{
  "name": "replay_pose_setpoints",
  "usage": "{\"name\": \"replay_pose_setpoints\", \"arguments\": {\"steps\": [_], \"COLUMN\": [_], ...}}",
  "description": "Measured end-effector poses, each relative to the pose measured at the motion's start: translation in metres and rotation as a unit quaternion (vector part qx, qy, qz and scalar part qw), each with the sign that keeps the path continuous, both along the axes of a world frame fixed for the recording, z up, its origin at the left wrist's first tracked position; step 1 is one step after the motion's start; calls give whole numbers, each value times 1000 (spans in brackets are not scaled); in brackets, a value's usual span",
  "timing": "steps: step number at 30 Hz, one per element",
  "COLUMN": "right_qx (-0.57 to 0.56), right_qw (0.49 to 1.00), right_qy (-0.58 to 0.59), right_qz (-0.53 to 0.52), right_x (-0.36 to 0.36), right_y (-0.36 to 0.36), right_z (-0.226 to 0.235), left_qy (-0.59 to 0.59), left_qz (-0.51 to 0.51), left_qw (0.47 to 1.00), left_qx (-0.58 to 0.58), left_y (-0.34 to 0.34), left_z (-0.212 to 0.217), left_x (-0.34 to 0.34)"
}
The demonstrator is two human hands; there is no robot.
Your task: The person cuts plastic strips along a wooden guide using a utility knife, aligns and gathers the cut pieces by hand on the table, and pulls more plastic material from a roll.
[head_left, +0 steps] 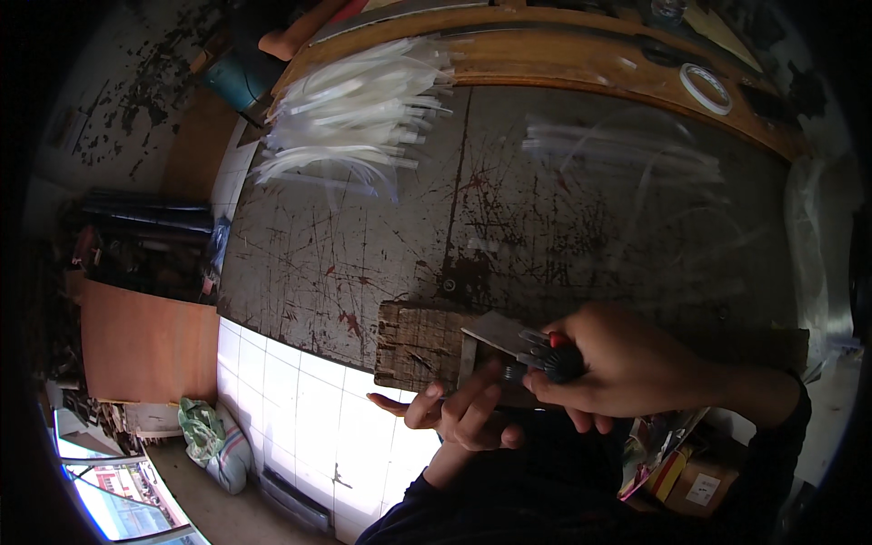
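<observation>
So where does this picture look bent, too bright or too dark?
In the head view, the wide lens bows the wooden ledge beyond the grey tabletop; in the head view, glare bleaches the white tiles while the corners go black; in the head view, the right hand sits in dimmer light than those tiles.

Left hand (pixel 468 422): fingers spread and partly bent
Left forearm (pixel 407 510): rises from the lower edge, dark-sleeved, bare toward the hand
Right hand (pixel 627 359): just beside the left, back showing, fingers curled in a grip
Right forearm (pixel 777 440): angles in from lower right, dark-sleeved
</observation>
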State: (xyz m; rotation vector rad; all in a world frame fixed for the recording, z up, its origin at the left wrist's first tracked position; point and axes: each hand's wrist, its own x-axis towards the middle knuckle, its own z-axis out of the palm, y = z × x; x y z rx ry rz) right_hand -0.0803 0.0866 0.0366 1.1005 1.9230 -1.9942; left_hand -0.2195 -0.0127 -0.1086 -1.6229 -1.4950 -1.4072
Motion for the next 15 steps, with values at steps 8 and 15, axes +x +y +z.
{"name": "replay_pose_setpoints", "arguments": {"steps": [8, 15], "right_qx": [3, 6], "right_qw": [1000, 1000], "right_qy": [3, 16], "right_qz": [1, -3], "right_x": [-1, 1], "right_y": [-2, -2], "right_z": [-5, -5], "left_qy": [-7, 66], "left_qz": [21, 29], "left_qw": [999, 996], "left_qx": [31, -44], "left_y": [-1, -5], "left_z": [-3, 2], "left_x": [5, 5]}}
